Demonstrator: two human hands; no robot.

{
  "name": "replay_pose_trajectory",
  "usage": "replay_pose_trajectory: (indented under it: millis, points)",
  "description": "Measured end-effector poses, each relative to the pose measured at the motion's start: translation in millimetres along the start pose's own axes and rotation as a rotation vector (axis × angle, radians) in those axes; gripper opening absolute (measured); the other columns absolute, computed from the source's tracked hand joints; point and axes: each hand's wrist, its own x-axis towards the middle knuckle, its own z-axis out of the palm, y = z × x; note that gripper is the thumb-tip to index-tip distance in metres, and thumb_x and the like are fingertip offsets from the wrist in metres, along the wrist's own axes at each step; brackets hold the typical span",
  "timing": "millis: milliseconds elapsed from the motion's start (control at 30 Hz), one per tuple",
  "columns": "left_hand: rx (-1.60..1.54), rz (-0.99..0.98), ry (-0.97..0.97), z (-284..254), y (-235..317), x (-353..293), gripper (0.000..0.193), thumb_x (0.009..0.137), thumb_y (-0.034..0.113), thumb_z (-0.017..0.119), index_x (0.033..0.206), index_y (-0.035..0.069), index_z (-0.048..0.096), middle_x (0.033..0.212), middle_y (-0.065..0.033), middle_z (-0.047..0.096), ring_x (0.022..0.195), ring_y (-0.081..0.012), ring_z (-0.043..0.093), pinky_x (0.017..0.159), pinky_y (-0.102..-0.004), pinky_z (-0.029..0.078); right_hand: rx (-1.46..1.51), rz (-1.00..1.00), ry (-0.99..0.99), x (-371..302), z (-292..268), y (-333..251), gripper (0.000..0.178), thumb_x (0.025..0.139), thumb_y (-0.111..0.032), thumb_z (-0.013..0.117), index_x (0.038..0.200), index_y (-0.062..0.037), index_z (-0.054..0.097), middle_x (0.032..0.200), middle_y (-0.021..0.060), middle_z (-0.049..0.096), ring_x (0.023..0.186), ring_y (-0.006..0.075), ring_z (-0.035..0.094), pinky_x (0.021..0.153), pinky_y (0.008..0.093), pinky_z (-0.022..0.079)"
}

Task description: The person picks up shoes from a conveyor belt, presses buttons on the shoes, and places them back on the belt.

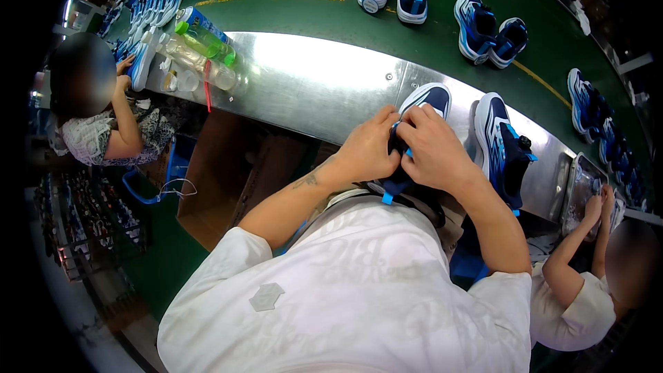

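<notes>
Shoe in hand: a dark navy and blue sports shoe with white toe cap and bright blue strap (427,100), held at the near edge of the steel ledge, toe pointing away from me, heel against my chest.
Left hand: my left hand (369,148) is clenched on the shoe's upper near the tongue, fingers curled over it.
Right hand: my right hand (434,148) grips the same shoe from the other side, thumb touching the left fingers.
Doing it well: I judge the work is at the tongue or closure, so I keep both thumbs close and the toe resting on the ledge for steadiness.
Beside it: 1 matching navy shoe with a round dial (503,145) stands just right of my hands.
Ledge: a shiny curved steel shelf (311,79) carrying clear plastic bottles with green caps (200,52).
Beyond: a green conveyor belt (290,14) with 2 pairs of blue shoes (442,10).
Either side: co-workers' hands at the ledge.
</notes>
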Motion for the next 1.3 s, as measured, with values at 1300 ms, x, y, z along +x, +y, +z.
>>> replay_pose_trajectory:
  millis: [1300]
  points:
    - [0.111, 0.015, 0.141, 23.3, 17.0, 6.7, 0.046, 0.075, -0.002, 0.066, 0.121, -0.009, 0.064, 0.115, -0.0237, 0.065, 0.097, -0.0458, 0.066, 0.085, -0.049, 0.055, -0.114, 0.356, -0.254, -8.2, -35.5, 8.6, 0.03, 0.092, -0.035, 0.07, 0.09, -0.0049, 0.069, 0.085, 0.0115, 0.066, 0.085, 0.0319, 0.063, 0.076, 0.0444, 0.051]
